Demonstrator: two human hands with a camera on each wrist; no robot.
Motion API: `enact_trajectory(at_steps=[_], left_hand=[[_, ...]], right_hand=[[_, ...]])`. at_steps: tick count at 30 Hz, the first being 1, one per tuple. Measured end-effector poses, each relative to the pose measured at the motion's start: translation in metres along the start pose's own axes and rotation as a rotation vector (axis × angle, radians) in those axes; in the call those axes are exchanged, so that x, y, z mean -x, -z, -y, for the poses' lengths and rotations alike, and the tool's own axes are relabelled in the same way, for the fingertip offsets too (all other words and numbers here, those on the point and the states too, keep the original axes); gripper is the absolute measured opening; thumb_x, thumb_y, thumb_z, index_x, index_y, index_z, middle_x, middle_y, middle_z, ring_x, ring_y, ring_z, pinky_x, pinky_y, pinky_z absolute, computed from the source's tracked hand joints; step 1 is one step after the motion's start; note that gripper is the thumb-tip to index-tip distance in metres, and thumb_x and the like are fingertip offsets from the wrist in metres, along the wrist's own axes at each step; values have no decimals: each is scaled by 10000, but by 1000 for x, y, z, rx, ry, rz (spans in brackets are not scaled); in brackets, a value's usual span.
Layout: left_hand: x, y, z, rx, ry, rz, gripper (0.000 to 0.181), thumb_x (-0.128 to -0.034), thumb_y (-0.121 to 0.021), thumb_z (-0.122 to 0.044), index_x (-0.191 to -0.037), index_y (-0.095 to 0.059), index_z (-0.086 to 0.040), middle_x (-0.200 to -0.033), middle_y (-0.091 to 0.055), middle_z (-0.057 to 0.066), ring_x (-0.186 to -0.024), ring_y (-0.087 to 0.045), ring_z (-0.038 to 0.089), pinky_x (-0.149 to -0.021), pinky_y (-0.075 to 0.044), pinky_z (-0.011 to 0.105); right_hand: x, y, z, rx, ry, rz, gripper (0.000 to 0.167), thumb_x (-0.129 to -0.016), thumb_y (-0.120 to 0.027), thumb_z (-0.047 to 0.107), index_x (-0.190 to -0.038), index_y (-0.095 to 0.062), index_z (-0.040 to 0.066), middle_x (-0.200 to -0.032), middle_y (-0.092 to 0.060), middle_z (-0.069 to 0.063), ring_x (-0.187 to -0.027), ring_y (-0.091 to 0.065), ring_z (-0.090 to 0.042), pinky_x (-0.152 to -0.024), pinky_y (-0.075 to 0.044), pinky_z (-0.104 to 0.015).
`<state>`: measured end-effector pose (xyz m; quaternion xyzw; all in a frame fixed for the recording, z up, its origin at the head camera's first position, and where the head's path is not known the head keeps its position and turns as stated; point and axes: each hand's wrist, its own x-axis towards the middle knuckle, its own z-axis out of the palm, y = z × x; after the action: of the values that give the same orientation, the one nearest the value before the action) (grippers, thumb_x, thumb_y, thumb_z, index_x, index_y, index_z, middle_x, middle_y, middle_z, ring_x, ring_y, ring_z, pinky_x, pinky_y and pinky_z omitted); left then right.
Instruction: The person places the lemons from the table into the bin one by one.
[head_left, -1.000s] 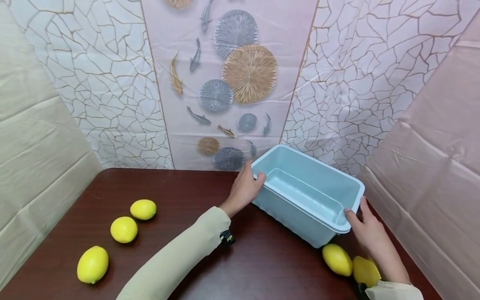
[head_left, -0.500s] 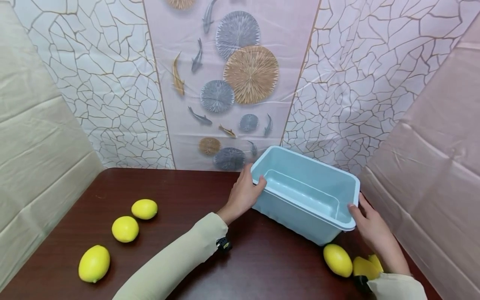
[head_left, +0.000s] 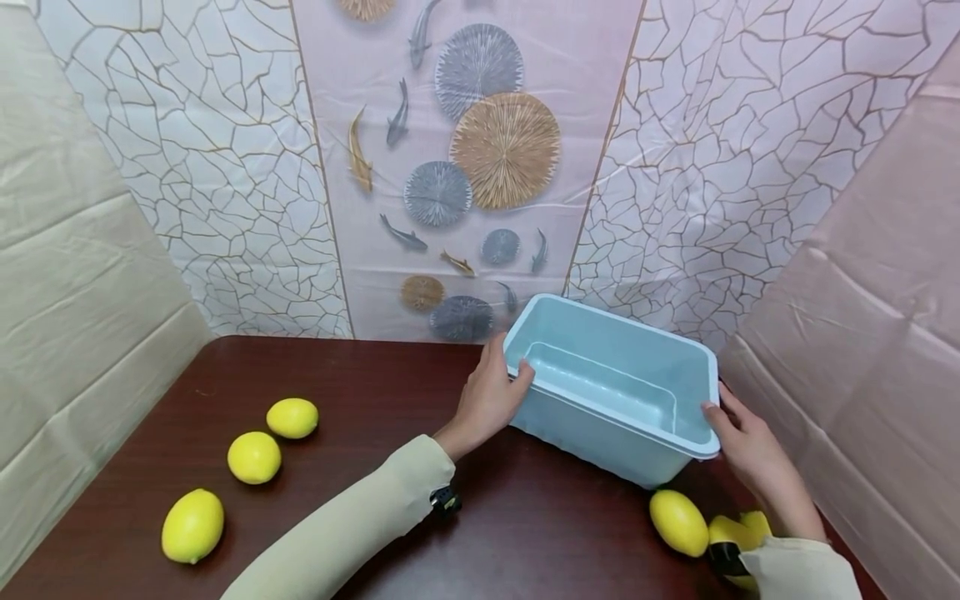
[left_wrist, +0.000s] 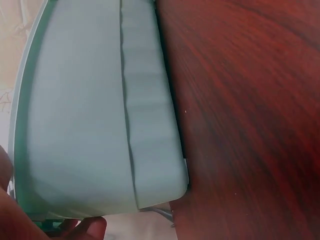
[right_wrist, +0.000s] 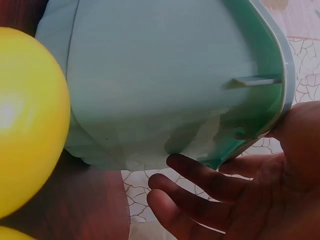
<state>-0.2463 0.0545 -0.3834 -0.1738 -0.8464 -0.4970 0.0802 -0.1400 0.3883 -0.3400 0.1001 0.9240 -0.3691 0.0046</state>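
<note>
A light blue rectangular bin (head_left: 600,379) with nothing inside sits at the right back of the table. The left hand (head_left: 491,396) grips its left end, thumb over the rim and fingers outside. At the opposite end the right hand (head_left: 757,458) holds the rim, its thumb on top. In the right wrist view, the fingers (right_wrist: 200,180) of that hand spread beneath the rim beside the bin's wall (right_wrist: 150,75). The left wrist view shows the bin's long side (left_wrist: 80,110), with fingertips (left_wrist: 92,227) at its corner.
Three lemons (head_left: 255,457) lie on the left of the dark red table (head_left: 525,517). Another lemon (head_left: 678,522) is near the bin's front right corner, with more yellow (head_left: 750,529) partly hidden by the right wrist. Patterned cloth walls stand behind and at both sides.
The bin has turned slightly, its right end shifting a little left and its left end a little toward the front. Both hands have kept hold and moved with it.
</note>
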Motion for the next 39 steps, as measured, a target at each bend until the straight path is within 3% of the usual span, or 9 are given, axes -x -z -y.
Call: enact_trajectory(at_steps=[6,11,15,24,28,32,39], left_hand=[[7,5,1,-58,-36,4,572,-1136,-391,-341,-1645,-282,-103,-1465,-525,148,-1032,-656,267,-790,-546,467],[13,10,4,-62,-56,33,556,-1158,-323,-342,-1650,-260,-91,-1509,-481,125,-1281,-583,279,-974,-532,524],[17,12,6,-27,-64,65,568,-1163,-303,-341,-1663,-217,-85,-1528,-437,141,-1345,-514,265,-1057,-485,508],[27,11,4,-27,-64,70,578,-1163,-304,-343,-1657,-199,-61,-1436,-407,157,-1255,-477,271,-1027,-465,476],[30,11,4,-29,-58,76,579,-1163,-313,-334,-1652,-194,-47,-1440,-395,169,-1266,-456,285,-1054,-445,485],[31,13,3,-24,-47,91,573,-1161,-320,-333,-1631,-208,-25,-1479,-368,186,-1315,-438,303,-1077,-428,492],[25,24,-3,12,31,144,605,-1127,-437,-390,-1599,-272,-50,-1531,-393,163,-1325,-502,307,-1027,-470,491]], right_hand=[[-5,3,2,51,23,-33,706,-1149,-281,457,-1664,-42,37,-1442,-431,-469,-1191,-514,-539,-978,-449,-664],[-10,7,7,76,4,-30,693,-1151,-295,435,-1658,-90,9,-1346,-528,-434,-1081,-602,-455,-891,-515,-555],[-14,9,11,78,-3,-26,682,-1153,-318,405,-1648,-131,-26,-1188,-601,-375,-909,-652,-330,-752,-538,-413],[-30,8,17,122,-5,-46,643,-1152,-312,348,-1593,-240,-115,-1355,-496,-453,-989,-637,-407,-735,-493,-343],[-35,7,18,106,-37,-41,670,-1153,-283,377,-1579,-259,-140,-1429,-438,-457,-1080,-610,-450,-818,-510,-400],[-37,6,16,94,-67,-31,705,-1153,-256,419,-1580,-251,-142,-1461,-399,-460,-1156,-565,-498,-955,-498,-566],[-36,8,15,78,-95,-39,726,-1146,-236,462,-1606,-209,-99,-1504,-348,-466,-1213,-525,-543,-1063,-415,-672]])
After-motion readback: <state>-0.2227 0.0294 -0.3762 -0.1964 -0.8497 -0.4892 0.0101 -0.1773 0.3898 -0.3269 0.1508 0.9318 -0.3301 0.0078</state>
